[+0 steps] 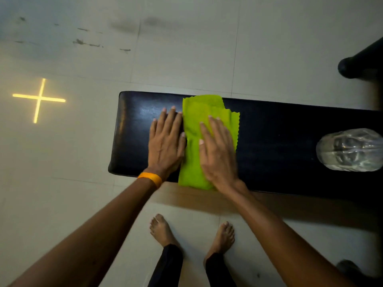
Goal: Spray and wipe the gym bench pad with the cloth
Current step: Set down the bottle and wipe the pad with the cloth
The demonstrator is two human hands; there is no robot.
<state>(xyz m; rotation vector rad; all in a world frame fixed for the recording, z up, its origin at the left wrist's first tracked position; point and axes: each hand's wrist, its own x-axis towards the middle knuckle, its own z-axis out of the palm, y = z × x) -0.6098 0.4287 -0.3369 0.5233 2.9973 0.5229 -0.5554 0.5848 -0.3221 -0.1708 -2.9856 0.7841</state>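
Fingers (209, 129) of my right hand (217, 154) press flat, ungripping, on the green cloth (194, 112); left hand (165, 146) splayed on the worktop (279, 125) near its left end. Wiping underway, right stretch remains, I judge.

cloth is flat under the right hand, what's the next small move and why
Probably slide the right hand with the cloth toward the bottle end. The cloth sits near the left end of the pad, with a long bare stretch to its right. The left hand lies flat on the pad beside the cloth and can steady things.
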